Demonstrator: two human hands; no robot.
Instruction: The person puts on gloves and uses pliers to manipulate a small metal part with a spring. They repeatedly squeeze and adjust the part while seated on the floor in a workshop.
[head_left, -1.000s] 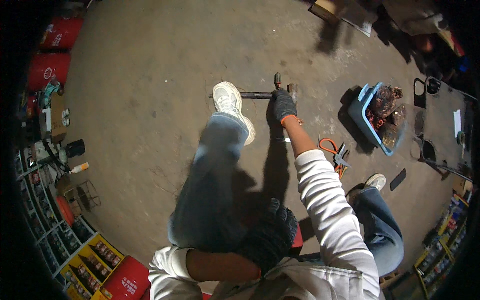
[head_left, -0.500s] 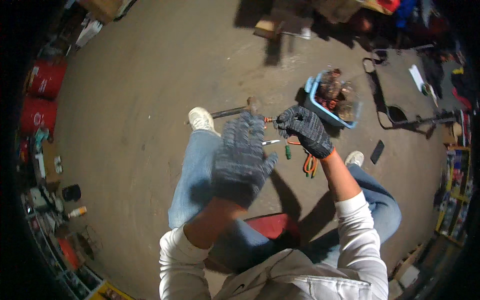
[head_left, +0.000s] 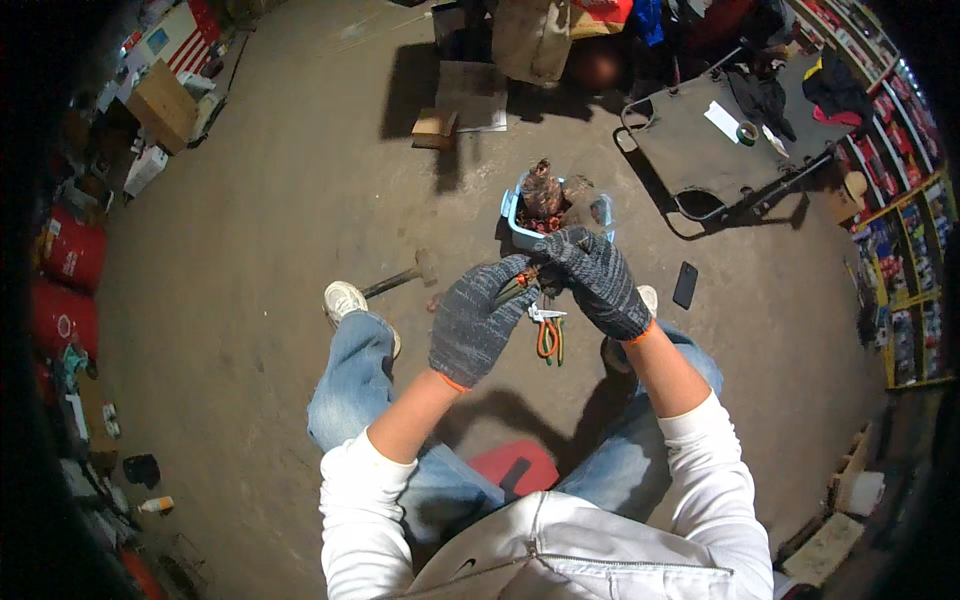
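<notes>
Nearest me, my left hand (head_left: 478, 322) and right hand (head_left: 597, 280), both gloved, meet over the floor (head_left: 260, 230); each grip is closed around one small orange-tipped tool (head_left: 527, 279), too hidden to tell which way it points. Just below lie orange-handled pliers (head_left: 547, 335), handles toward me. Beyond, the blue tub (head_left: 513, 215) holds coppery windings. Left, a hammer (head_left: 402, 279) lies head rightward.

Landmark: blue basket (head_left: 512, 222) on the floor.

- Brown cardboard box (head_left: 160, 105): far left of basket, upper corner.
- Small tan carton (head_left: 434, 127): just above-left of basket.
- Dark phone (head_left: 685, 285), screen unlit: right of basket, slightly below.
- White paper slip (head_left: 722, 120): upper right, on dark board.
</notes>
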